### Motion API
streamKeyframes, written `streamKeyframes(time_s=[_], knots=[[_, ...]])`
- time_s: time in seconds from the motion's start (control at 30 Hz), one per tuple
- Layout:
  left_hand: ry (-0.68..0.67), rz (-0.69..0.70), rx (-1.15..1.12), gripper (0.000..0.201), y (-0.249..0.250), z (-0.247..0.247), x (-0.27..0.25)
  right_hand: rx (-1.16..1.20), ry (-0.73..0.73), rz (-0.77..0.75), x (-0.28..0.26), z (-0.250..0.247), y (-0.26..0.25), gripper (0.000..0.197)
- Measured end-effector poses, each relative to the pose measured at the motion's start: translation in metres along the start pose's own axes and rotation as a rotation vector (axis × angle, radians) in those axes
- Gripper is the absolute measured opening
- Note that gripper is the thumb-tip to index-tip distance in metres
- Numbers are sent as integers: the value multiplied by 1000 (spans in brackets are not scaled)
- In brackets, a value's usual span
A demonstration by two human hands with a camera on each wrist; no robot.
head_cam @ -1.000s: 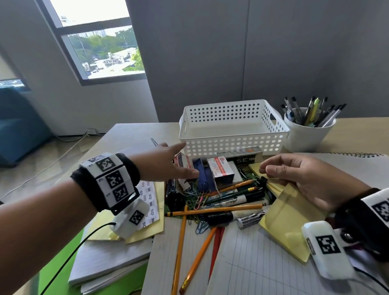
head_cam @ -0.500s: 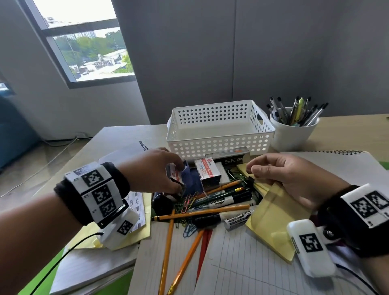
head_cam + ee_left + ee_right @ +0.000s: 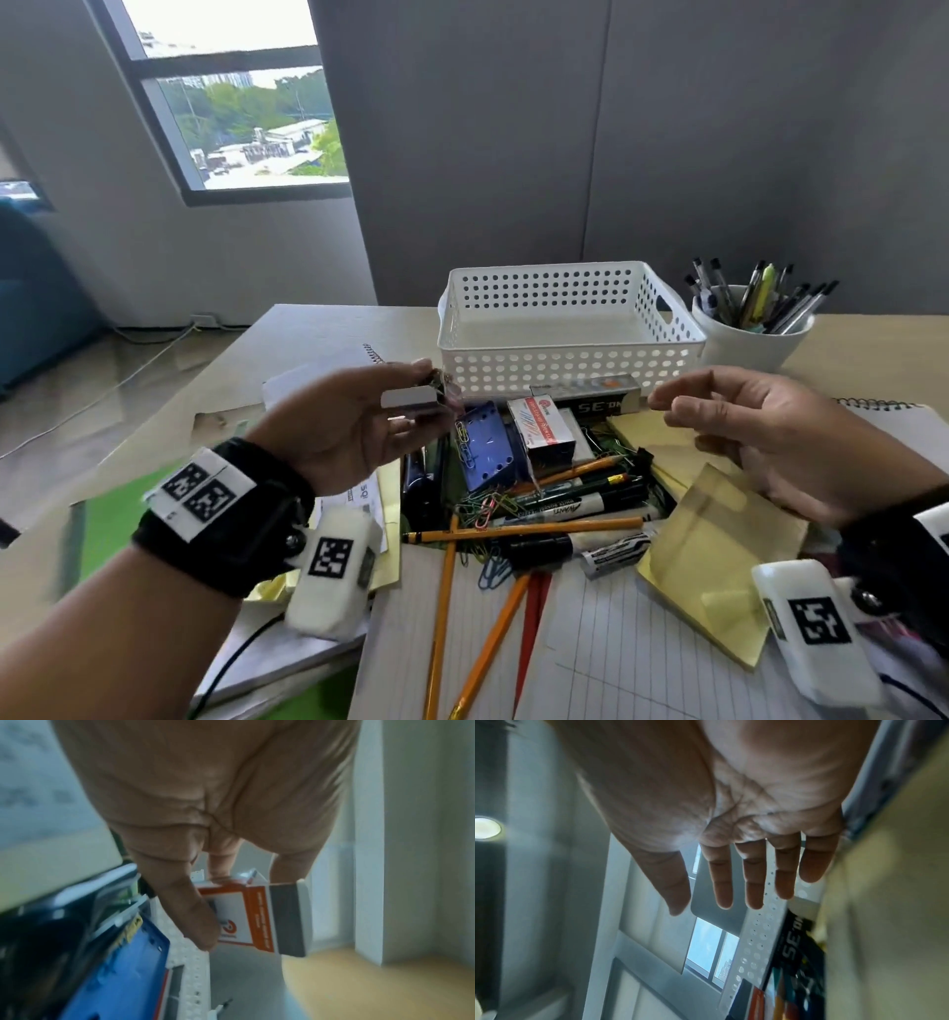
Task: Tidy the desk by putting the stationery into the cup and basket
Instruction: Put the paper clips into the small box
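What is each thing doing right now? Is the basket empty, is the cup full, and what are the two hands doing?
White perforated plastic basket: upright, nothing inside.
White round cup: upright, packed with pens.
Small white-and-orange cardboard box: lifted off the pile, pinched by the left hand.
Left hand: fingers and thumb grip the small box.
Right hand: holds nothing, fingers relaxed.
Orange wooden pencils: lying loose on the desk.
Yellow sticky notes: lying on the desk.

- We see a light wooden desk [image 3: 873, 344] set against a grey wall.
- At its back stand a white perforated basket [image 3: 570, 354] and, just to the right, a white cup [image 3: 744, 347] full of pens.
- Nearer us, notebooks and yellow paper [image 3: 719, 555] lie under loose pencils, markers, paper clips and small boxes.
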State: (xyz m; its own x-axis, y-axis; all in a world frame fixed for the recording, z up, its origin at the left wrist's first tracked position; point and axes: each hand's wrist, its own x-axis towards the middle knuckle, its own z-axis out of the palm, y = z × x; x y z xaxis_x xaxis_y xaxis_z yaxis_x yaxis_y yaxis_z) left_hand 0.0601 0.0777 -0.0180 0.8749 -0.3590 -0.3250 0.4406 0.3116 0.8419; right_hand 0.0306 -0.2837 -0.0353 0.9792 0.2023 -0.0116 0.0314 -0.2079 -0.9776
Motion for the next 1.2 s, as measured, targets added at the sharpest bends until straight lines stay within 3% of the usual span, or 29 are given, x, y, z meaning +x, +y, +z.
streamKeyframes(time_s=[0.13, 0.23, 0.37, 0.53, 0.63, 0.8, 0.9, 1.0, 1.2], knots=[[-39, 78, -276, 57, -13, -5, -2, -263, -1, -43, -6, 9, -38, 45], [-124, 116, -421, 86, -21, -12, -2, -435, -67, -61, -4, 34, -65, 41], [-155, 208, -561, 83, -26, -7, 1, -430, -216, -88, 7, 86, -89, 40], [-94, 331, -506, 62, -30, 6, 0, -139, -246, -18, 30, 146, -91, 59], [-78, 344, -484, 59, -33, 4, 3, -162, -195, -40, 39, 163, -87, 41], [-88, 342, -329, 49, -32, 0, 2, -110, -80, -70, 50, 156, -78, 14], [-114, 335, -188, 59, -33, -5, 5, -41, 19, -119, 52, 145, -73, 24], [-168, 330, -122, 67, -37, -6, 9, -67, -1, -144, 50, 135, -70, 33], [-214, 357, -17, 59, -41, -5, 10, -159, 14, -276, 42, 130, -69, 35]])
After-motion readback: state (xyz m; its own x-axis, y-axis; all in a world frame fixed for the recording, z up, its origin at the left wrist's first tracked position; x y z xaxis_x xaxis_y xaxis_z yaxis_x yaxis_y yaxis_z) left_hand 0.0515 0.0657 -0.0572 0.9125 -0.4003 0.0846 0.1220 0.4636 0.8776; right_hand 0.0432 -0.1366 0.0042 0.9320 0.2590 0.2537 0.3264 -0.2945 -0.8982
